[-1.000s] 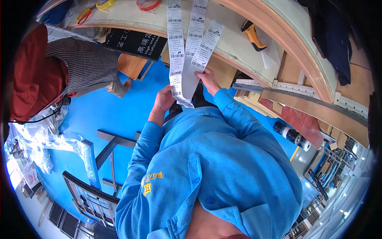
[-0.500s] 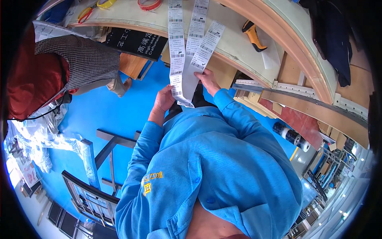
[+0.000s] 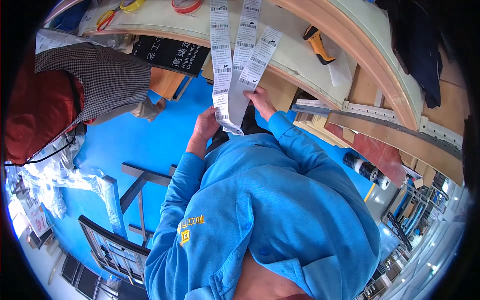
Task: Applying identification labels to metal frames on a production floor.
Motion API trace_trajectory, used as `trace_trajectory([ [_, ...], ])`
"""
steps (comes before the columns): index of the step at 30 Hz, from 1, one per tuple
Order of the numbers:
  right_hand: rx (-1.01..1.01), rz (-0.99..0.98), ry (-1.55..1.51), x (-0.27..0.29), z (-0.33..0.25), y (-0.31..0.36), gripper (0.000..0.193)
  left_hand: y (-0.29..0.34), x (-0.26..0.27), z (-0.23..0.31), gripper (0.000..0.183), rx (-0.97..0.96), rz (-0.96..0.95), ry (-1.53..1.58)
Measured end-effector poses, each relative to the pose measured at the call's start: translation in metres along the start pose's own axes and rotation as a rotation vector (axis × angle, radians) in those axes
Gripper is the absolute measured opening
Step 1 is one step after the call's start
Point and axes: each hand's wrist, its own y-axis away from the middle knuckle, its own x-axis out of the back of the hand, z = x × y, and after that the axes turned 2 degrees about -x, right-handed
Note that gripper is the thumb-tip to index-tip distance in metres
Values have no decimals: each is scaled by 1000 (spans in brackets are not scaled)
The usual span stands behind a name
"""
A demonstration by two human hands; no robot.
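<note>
Long white strips of barcode labels (image 3: 220, 55) spread over the edge of the worktable and hang down toward my body. My left hand (image 3: 205, 124) pinches the lower part of the left strip, where it curls at its bottom. On the other side, my right hand (image 3: 260, 101) grips the edge of the right-hand label strip (image 3: 259, 60), thumb and fingers closed on it. A third label strip (image 3: 247, 30) lies between these two. Handwritten dark marks show on some labels.
On the worktable (image 3: 285, 52) rest a yellow-and-black handheld scanner (image 3: 318, 45), red tape (image 3: 186, 5), yellow tape (image 3: 132, 4) and scissors (image 3: 106, 20). A person in a checked apron (image 3: 107, 67) stands at the left. Dark metal frames (image 3: 142, 182) and plastic-wrapped pieces (image 3: 65, 185) stand on the blue floor.
My hands and the label strips stay almost still. The person at the left has shifted slightly, their red sleeve a little lower.
</note>
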Motion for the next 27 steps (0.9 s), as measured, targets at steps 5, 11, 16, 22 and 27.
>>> trace_trajectory([
  [5,-2,20,-1,1,-1,1,27,1,-5,2,37,7,10,-5],
  [11,-5,41,1,0,-1,1,27,3,-8,3,38,0,4,-3],
  [16,3,54,0,-1,-1,2,27,2,-6,4,38,3,-16,2],
  [22,30,79,-9,-1,-1,5,26,-1,-5,4,38,15,-33,15],
  [27,51,95,-15,-1,-3,3,26,-2,0,3,38,8,-40,11],
])
